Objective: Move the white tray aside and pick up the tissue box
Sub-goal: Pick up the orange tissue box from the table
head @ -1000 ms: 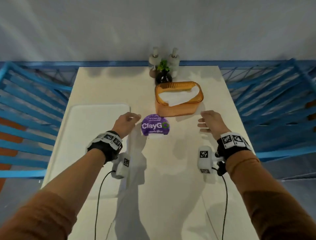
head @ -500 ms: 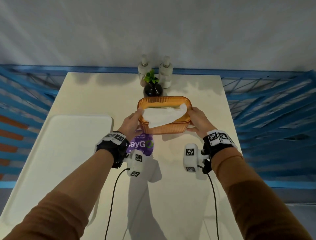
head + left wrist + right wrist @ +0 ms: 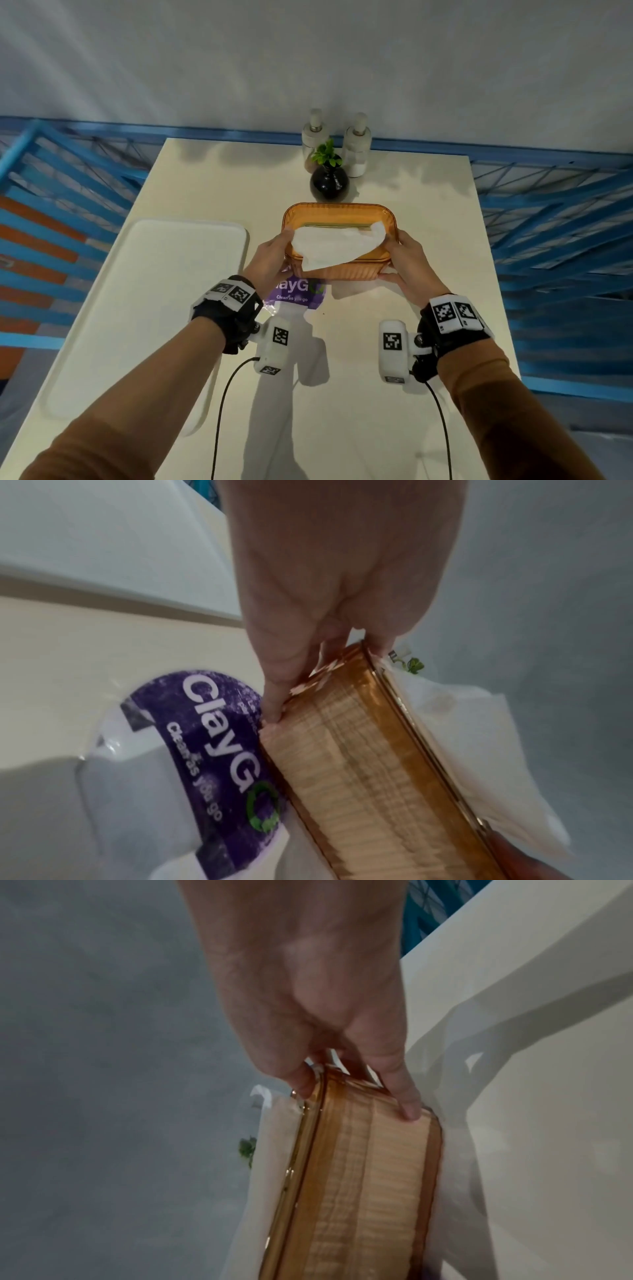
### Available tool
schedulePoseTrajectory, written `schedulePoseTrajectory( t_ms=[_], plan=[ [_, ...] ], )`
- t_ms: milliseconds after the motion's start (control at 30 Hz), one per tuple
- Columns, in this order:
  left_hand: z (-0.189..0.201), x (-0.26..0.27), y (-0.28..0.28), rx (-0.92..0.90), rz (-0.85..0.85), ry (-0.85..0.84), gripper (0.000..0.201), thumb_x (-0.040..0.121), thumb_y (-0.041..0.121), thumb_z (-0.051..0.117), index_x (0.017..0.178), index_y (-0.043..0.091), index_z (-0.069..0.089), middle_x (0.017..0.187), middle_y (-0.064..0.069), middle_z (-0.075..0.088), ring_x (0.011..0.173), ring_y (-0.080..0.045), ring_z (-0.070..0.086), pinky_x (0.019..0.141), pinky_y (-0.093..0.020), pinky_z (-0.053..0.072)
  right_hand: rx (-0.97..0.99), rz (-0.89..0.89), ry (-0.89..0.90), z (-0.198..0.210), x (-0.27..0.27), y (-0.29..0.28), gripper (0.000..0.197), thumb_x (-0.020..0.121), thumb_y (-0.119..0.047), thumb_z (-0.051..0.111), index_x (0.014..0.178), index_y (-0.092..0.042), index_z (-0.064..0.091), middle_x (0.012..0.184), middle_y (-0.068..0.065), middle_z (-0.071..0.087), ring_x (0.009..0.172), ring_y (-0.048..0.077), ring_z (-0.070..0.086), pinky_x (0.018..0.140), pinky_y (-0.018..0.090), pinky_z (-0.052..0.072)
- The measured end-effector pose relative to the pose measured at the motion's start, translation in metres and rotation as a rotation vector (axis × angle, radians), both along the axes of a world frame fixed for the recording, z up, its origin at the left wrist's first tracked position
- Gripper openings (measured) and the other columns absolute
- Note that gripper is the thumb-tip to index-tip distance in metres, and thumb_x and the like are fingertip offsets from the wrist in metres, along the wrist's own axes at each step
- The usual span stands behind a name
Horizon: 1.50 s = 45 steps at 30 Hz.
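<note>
An amber ribbed plastic tissue box with a white tissue sticking out of its top is held above the table between both hands. My left hand grips its left end, thumb on the rim and fingers under the side. My right hand grips the right end the same way. The box hangs clear of the tabletop in both wrist views. The white tray lies flat on the table's left side, apart from both hands.
A purple ClayGo sticker is on the cream table below the box. A black vase with a green sprig and two white shakers stand at the far edge. Blue chairs flank the table.
Both hands reached forward from beside the sticker, took the tissue box by its ends and lifted it toward me. The tray stayed on the left.
</note>
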<state>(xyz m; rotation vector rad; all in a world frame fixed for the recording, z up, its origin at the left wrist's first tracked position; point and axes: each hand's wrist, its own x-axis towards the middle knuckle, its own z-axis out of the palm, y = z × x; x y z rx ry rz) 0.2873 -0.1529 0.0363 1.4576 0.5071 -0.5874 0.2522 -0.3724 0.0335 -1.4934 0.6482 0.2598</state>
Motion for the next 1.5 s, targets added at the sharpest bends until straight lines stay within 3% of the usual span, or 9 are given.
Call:
schedulePoseTrajectory(
  t_ms=[100, 200, 400, 633, 867, 967, 1300, 1400, 1500],
  plan=[
    [0.014, -0.004, 0.023, 0.017, -0.005, -0.037, 0.044, 0.094, 0.04, 0.044, 0.121, 0.008, 0.057, 0.081, 0.0, 0.059, 0.08, -0.016, 0.057, 0.079, -0.03, 0.051, 0.01, 0.024, -0.033, 0.011, 0.003, 0.021, 0.045, 0.092, -0.039, 0.052, 0.134, -0.024, 0.049, 0.129, 0.006, 0.061, 0.112, 0.027, 0.061, 0.073, 0.038, 0.057],
    [0.032, 0.003, 0.056, 0.043, 0.002, -0.058, 0.032, 0.095, 0.042, 0.042, 0.089, 0.017, 0.06, 0.08, -0.001, 0.058, 0.086, -0.018, 0.057, 0.087, -0.034, 0.05, 0.05, 0.05, -0.08, 0.028, 0.013, 0.051, 0.039, 0.093, -0.033, 0.052, 0.13, -0.023, 0.053, 0.122, 0.006, 0.067, 0.102, 0.023, 0.066, 0.062, 0.031, 0.055],
    [0.066, 0.038, 0.135, 0.075, 0.026, -0.172, 0.038, 0.096, 0.04, 0.039, 0.118, 0.014, 0.054, 0.086, 0.001, 0.058, 0.087, -0.018, 0.057, 0.096, -0.039, 0.045, 0.131, 0.077, -0.151, 0.061, 0.055, 0.13, 0.031, 0.095, -0.021, 0.049, 0.126, -0.021, 0.057, 0.114, 0.009, 0.069, 0.096, 0.023, 0.068, 0.073, 0.041, 0.06],
    [0.087, 0.105, 0.228, 0.098, 0.01, -0.196, 0.032, 0.095, 0.044, 0.037, 0.091, 0.021, 0.058, 0.086, 0.001, 0.058, 0.084, -0.018, 0.056, 0.08, -0.032, 0.047, 0.093, 0.107, -0.212, 0.091, 0.115, 0.227, 0.027, 0.094, -0.021, 0.051, 0.12, -0.019, 0.059, 0.11, 0.006, 0.07, 0.092, 0.021, 0.067, 0.068, 0.04, 0.058],
    [0.063, 0.169, 0.278, 0.079, 0.021, -0.144, 0.04, 0.094, 0.045, 0.039, 0.115, 0.014, 0.054, 0.093, -0.002, 0.06, 0.086, -0.02, 0.058, 0.071, -0.033, 0.051, 0.089, 0.08, -0.169, 0.07, 0.169, 0.285, 0.025, 0.091, -0.01, 0.048, 0.112, -0.018, 0.06, 0.106, 0.009, 0.067, 0.094, 0.025, 0.064, 0.071, 0.041, 0.056],
    [0.042, 0.185, 0.284, 0.078, 0.031, -0.107, 0.037, 0.095, 0.043, 0.04, 0.112, 0.014, 0.054, 0.09, -0.003, 0.059, 0.082, -0.02, 0.057, 0.067, -0.033, 0.052, 0.083, 0.06, -0.156, 0.05, 0.18, 0.296, 0.028, 0.089, -0.006, 0.05, 0.113, -0.017, 0.058, 0.095, 0.006, 0.068, 0.079, 0.019, 0.066, 0.054, 0.029, 0.058],
    [-0.008, 0.207, 0.297, 0.035, -0.01, -0.045, 0.044, 0.094, 0.042, 0.04, 0.121, 0.011, 0.056, 0.118, -0.011, 0.065, 0.112, -0.027, 0.061, 0.1, -0.046, 0.049, 0.099, -0.017, -0.13, 0.011, 0.192, 0.303, 0.038, 0.09, 0.002, 0.047, 0.125, -0.009, 0.054, 0.086, 0.007, 0.068, 0.055, 0.008, 0.071, 0.048, 0.021, 0.057],
    [-0.01, 0.206, 0.3, 0.048, -0.043, -0.088, 0.049, 0.092, 0.047, 0.04, 0.128, 0.016, 0.05, 0.123, -0.006, 0.063, 0.117, -0.024, 0.058, 0.104, -0.042, 0.046, 0.086, 0.003, -0.123, 0.004, 0.19, 0.298, 0.054, 0.092, -0.001, 0.048, 0.142, -0.015, 0.037, 0.106, 0.009, 0.069, 0.067, 0.009, 0.074, 0.051, 0.021, 0.057],
    [-0.014, 0.202, 0.305, 0.057, -0.051, -0.199, 0.038, 0.096, 0.036, 0.039, 0.134, 0.033, 0.036, 0.103, 0.009, 0.062, 0.096, -0.01, 0.061, 0.095, -0.034, 0.046, 0.052, 0.068, -0.171, -0.007, 0.184, 0.288, 0.077, 0.09, -0.009, 0.058, 0.149, -0.035, 0.016, 0.142, 0.006, 0.05, 0.111, 0.015, 0.066, 0.074, 0.029, 0.062]
  ],
)
